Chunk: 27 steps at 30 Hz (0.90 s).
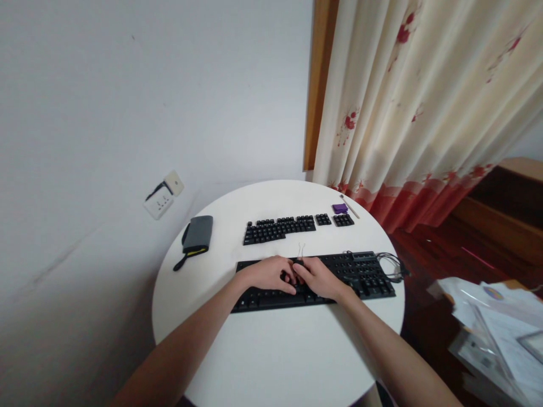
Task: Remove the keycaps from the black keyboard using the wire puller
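A black keyboard [275, 301] lies across the round white table, with both my hands over its middle. My right hand [319, 276] is closed around the dark handle of a wire keycap puller [300, 249], whose two thin wires point away from me. My left hand [271, 273] meets it from the left with fingers curled; what sits between those fingers is mostly hidden, though something black shows there. Behind the keyboard, loose black keycaps [278, 229] are laid out in rows matching a keyboard's blocks, with a smaller block of keycaps [343, 220] at the right.
A grey pouch [198, 233] with a black strap lies at the table's left. Toward the back right are a folded purple cloth [340, 208] and a thin brush [350, 207]. The keyboard's coiled cable [392, 267] rests near the right edge. Papers and plastic bags [500, 316] sit beyond it.
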{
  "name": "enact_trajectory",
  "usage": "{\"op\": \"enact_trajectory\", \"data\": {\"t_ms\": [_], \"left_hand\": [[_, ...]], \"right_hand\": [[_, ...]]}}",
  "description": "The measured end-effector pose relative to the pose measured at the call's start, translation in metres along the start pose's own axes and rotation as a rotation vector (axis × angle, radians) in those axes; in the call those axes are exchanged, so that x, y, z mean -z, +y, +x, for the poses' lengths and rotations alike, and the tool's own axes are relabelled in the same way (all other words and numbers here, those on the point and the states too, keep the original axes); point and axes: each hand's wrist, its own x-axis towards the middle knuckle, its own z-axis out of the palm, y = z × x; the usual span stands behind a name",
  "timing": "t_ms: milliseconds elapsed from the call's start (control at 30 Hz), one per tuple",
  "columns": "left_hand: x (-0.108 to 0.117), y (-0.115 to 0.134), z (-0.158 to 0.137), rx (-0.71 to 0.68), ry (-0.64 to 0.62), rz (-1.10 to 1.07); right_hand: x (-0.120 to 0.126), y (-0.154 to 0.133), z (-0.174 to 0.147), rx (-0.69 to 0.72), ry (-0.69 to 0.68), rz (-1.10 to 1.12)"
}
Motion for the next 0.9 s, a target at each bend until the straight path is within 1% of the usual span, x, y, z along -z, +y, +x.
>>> {"op": "enact_trajectory", "data": {"t_ms": [133, 233, 300, 400, 500, 633, 767, 900], "left_hand": [[0.000, 0.004, -0.001, 0.019, 0.014, -0.022], [0.001, 0.007, -0.001, 0.007, 0.029, -0.033], [0.003, 0.009, -0.001, -0.022, 0.082, -0.017], [0.005, 0.013, 0.000, -0.061, 0.205, 0.053], [0.003, 0.014, 0.003, -0.061, 0.300, 0.118], [-0.002, 0.010, 0.007, -0.046, 0.381, 0.142], [-0.005, 0.006, 0.009, -0.049, 0.416, 0.159], [-0.005, 0.005, 0.009, -0.037, 0.438, 0.188]], "right_hand": [[0.000, -0.002, 0.000, 0.010, 0.016, 0.005], [0.000, -0.003, 0.000, 0.015, 0.046, 0.021], [0.000, -0.002, 0.000, 0.008, 0.100, 0.029], [0.000, 0.001, 0.001, -0.016, 0.234, 0.021], [0.001, 0.004, 0.003, -0.033, 0.324, 0.009], [0.000, 0.007, 0.004, -0.055, 0.360, 0.010], [0.001, 0.010, 0.005, -0.119, 0.382, 0.013], [0.002, 0.011, 0.005, -0.144, 0.375, 0.012]]}}
